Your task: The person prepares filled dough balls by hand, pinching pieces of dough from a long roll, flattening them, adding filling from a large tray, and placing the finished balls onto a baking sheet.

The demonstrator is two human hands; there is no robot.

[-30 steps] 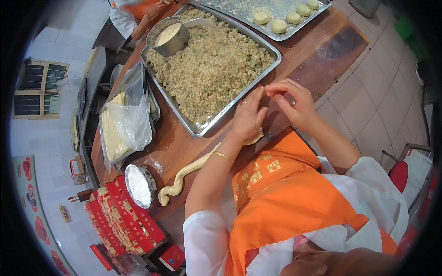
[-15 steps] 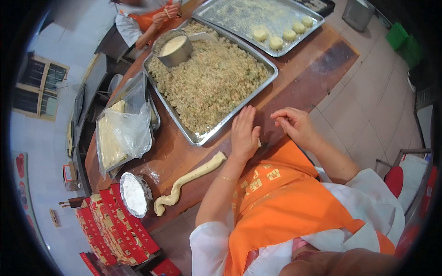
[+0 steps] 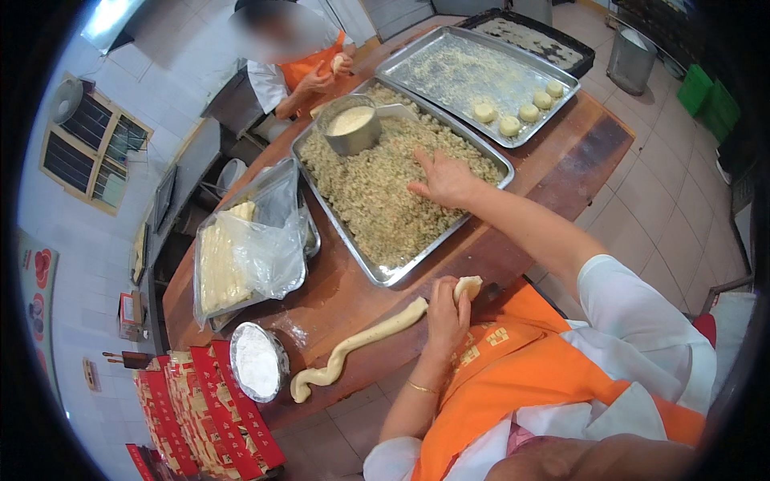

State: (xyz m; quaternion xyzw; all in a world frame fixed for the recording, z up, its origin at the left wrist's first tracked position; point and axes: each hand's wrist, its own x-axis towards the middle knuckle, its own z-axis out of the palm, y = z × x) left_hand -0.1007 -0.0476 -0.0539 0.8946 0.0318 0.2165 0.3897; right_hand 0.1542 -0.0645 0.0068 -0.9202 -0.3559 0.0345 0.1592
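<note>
Advisable: gather crumbly mixture [image 3: 385, 204] loosely near the right corner of the metal tray [image 3: 388, 277]; keep pressure light on the dough piece [image 3: 471, 285] by the near edge of the surface [image 3: 491, 247]. At right grip [image 3: 449, 181]: spread over the mixture, contact uncertain. At left grip [image 3: 446, 314]: curled around the dough piece.

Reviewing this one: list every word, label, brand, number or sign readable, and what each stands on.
Orange apron: pale yellow characters at the waist; wording not copied.
Stacked red packaging: pale characters on red strips; wording not copied.
Wall poster: any print too small to read.
Cardboard box: any print too small to read.
</note>
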